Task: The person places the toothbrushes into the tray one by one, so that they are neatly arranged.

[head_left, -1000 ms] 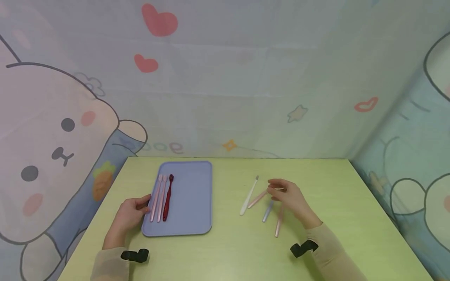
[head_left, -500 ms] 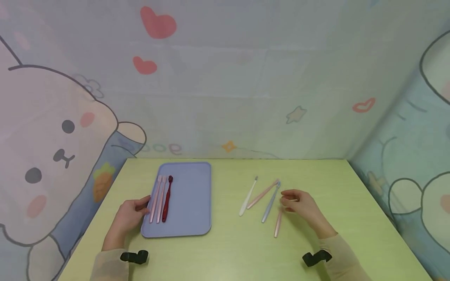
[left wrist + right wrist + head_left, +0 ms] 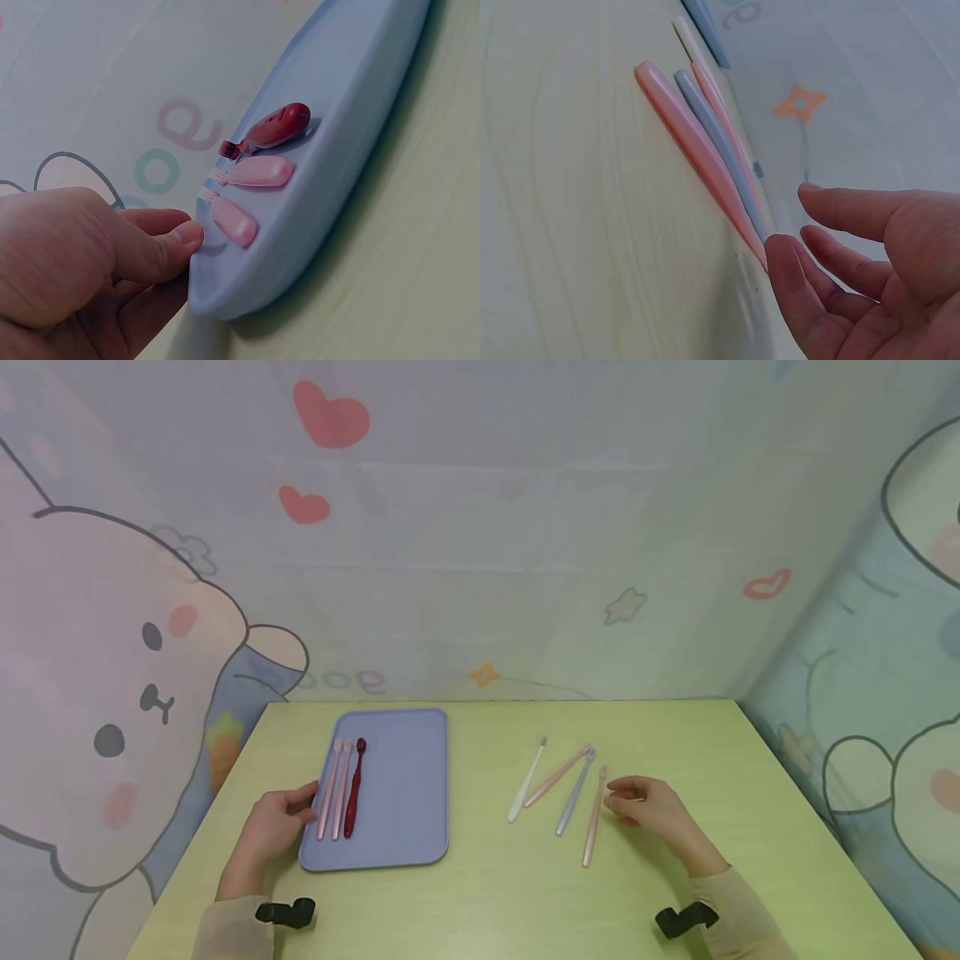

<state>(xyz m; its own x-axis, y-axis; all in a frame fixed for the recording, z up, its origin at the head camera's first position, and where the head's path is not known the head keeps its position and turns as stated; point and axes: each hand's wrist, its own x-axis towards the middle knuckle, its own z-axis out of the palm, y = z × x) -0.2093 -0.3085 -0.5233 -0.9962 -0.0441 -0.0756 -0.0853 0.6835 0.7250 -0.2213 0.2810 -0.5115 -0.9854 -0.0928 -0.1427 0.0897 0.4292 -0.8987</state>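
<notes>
My left hand point(image 3: 276, 821) grips the left rim of a pale blue tray point(image 3: 408, 793); in the left wrist view its thumb point(image 3: 187, 234) lies at the rim. Side by side near that rim lie two pink toothbrushes point(image 3: 259, 171) and a dark red toothbrush point(image 3: 355, 789). My right hand point(image 3: 651, 808) hovers with relaxed, parted fingers just right of a pink toothbrush point(image 3: 595, 818) on the table, holding nothing. Left of that brush lie a blue-grey toothbrush point(image 3: 575, 793), another pink toothbrush point(image 3: 557, 776) slanting close to it, and a white toothbrush point(image 3: 527, 781).
The light green table point(image 3: 480, 902) ends at a printed cloth backdrop point(image 3: 480, 568) behind, with more cloth along the right. Black camera mounts sit on both wrists, the right one point(image 3: 686, 919) low over the table.
My right hand has drawn back to the right and toward me, uncovering the heads of the blue-grey and pink toothbrushes. The left hand stays on the tray; the view shifts slightly.
</notes>
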